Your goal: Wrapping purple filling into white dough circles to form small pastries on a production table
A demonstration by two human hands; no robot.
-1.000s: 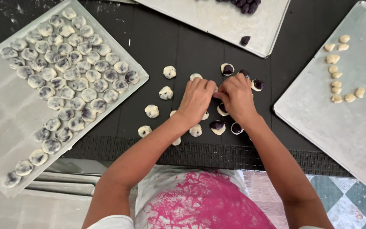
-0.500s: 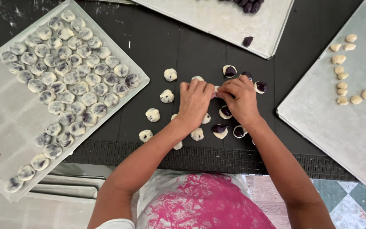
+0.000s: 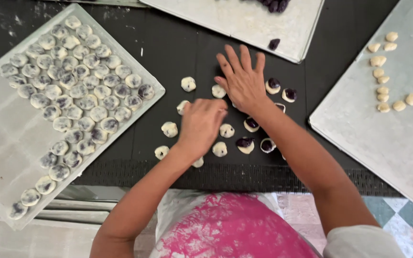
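Centrally, on the dark worktop (image 3: pixel 178 52), both hands work among loose dough pieces. Right hand (image 3: pixel 243 81) lies flat, fingers spread and extended, palm down, gripping nothing; it rests just beside a white dough ball (image 3: pixel 219 91) and two open pieces showing purple filling (image 3: pixel 273 85). Left hand (image 3: pixel 201 125) is curled, knuckles up; whether it grips anything cannot be told, the fingertips being blurred. Closed balls (image 3: pixel 169 129) sit around it, one (image 3: pixel 226 130) just beside its knuckles. Further open filled pieces (image 3: pixel 245 144) lie near the right forearm. Left tray (image 3: pixel 5 157) carries rows of filled balls (image 3: pixel 80 91). Right tray (image 3: pixel 397 143) carries a few pale lumps (image 3: pixel 382 90). Top tray (image 3: pixel 244 24) holds purple filling balls (image 3: pixel 276 5).
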